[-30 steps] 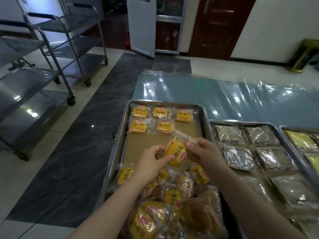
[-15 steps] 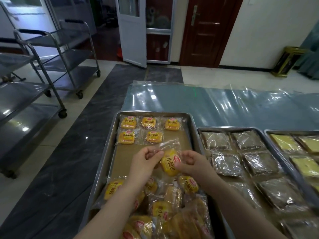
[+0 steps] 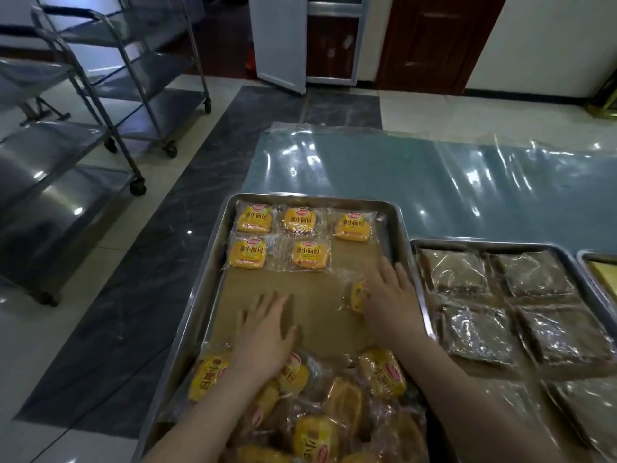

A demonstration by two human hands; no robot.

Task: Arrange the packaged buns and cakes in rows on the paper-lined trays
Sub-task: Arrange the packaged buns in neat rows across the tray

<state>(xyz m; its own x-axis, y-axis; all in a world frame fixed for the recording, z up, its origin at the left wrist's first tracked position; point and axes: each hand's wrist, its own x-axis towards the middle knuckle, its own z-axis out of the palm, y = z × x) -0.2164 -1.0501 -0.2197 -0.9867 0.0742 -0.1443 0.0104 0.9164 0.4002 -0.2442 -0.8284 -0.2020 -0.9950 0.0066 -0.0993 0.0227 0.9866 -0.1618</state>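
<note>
On the left tray (image 3: 213, 262), 12 o'clock end: first row (image 3: 299, 220) of three wrapped buns is down, and second row (image 3: 310, 255) has two, filling its 9 and 12 o'clock slots. The sixth bun (image 3: 356, 297) sits on the brown paper (image 3: 317, 315) near that row's 3 o'clock slot. It sits lower than its neighbours, so I'd call it placed but not squared up. Right hand (image 3: 392, 295) lies flat over it, fingers straight, grip open, pressing rather than pinching. Most of the bun is hidden under the palm. Left hand (image 3: 267, 332) is flat on bare paper near tray centre, fingers spread, grip open, holding nothing, with its wrist over the pile (image 3: 334, 412). That pile of loose buns fills the 6 o'clock end and is too heaped to count. Progress call: early on this tray, with two rows nearly in and bare paper between row two and the pile. The next tray (image 3: 484, 243), at 3 o'clock on the same table (image 3: 434, 182), holds brown cakes (image 3: 467, 329) in two columns. It looks laid out, but its near end is blurred, so unconfirmed. A third tray (image 3: 597, 256) at the right edge shows a yellow cake (image 3: 606, 275) and is mostly out of frame. Left to do: square bun six, then feed rows from the pile toward 6 o'clock. The last rows need the space the pile now takes.
</note>
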